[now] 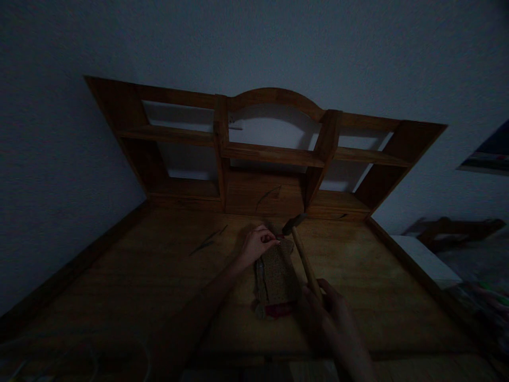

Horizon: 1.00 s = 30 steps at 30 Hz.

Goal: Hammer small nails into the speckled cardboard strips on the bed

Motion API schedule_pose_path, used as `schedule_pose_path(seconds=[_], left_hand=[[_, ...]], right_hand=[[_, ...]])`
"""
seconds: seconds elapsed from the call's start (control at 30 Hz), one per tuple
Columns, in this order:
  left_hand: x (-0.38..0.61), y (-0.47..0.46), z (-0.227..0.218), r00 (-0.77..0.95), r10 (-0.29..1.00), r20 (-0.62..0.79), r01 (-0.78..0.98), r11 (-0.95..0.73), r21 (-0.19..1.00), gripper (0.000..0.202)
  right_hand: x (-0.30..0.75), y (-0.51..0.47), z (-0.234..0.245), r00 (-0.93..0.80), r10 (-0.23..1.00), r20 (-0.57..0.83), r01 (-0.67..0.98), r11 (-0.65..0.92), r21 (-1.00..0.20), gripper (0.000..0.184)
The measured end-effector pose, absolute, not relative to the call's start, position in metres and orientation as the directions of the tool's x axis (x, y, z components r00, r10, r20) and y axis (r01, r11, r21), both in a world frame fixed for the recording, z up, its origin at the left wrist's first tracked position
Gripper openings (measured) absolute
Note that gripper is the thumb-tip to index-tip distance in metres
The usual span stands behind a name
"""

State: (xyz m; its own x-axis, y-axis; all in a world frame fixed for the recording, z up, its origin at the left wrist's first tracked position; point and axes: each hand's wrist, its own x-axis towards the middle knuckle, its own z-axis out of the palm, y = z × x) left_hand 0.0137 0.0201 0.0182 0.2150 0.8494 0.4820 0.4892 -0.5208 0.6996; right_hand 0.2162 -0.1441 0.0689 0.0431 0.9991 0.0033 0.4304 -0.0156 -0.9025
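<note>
My right hand (323,310) is closed round the wooden handle of a hammer (303,254), whose dark head points left just above my other hand's fingertips. My left hand (257,244) pinches something too small to make out at the far end of a rough brown block (277,276) that lies on the wooden desk (159,276). Under the block's near end shows a bit of red (278,310).
A wooden shelf unit (270,154) with an arched middle stands at the back of the desk against a pale wall. A white ledge (425,260) and dim clutter lie to the right. The room is very dark.
</note>
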Motion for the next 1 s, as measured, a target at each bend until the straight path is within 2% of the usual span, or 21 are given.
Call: schedule_pose_path(seconds=[0.23, 0.4, 0.57, 0.73, 0.87, 1.0], left_hand=[[0.018, 0.022, 0.014, 0.273, 0.841, 0.467, 0.515, -0.538, 0.667, 0.015], [0.019, 0.022, 0.012, 0.27, 0.838, 0.474, 0.49, -0.543, 0.681, 0.011], [0.018, 0.02, 0.014, 0.282, 0.851, 0.444, 0.492, -0.525, 0.694, 0.012], [0.018, 0.02, 0.017, 0.301, 0.861, 0.41, 0.529, -0.508, 0.68, 0.021], [0.018, 0.019, 0.017, 0.295, 0.865, 0.405, 0.535, -0.501, 0.68, 0.011], [0.018, 0.019, 0.017, 0.286, 0.871, 0.399, 0.546, -0.49, 0.679, 0.01]], right_hand=[[0.215, -0.145, 0.074, 0.02, 0.998, -0.052, 0.425, -0.055, -0.904, 0.045], [0.214, -0.148, 0.078, 0.023, 0.998, -0.055, 0.451, -0.06, -0.891, 0.041], [0.209, -0.156, 0.09, 0.037, 0.993, -0.113, 0.446, -0.118, -0.887, 0.045], [0.209, -0.159, 0.092, -0.027, 0.995, -0.101, 0.471, -0.076, -0.879, 0.043], [0.21, -0.157, 0.088, -0.042, 0.994, -0.101, 0.509, -0.066, -0.858, 0.038], [0.211, -0.157, 0.089, -0.037, 0.994, -0.102, 0.499, -0.07, -0.864, 0.04]])
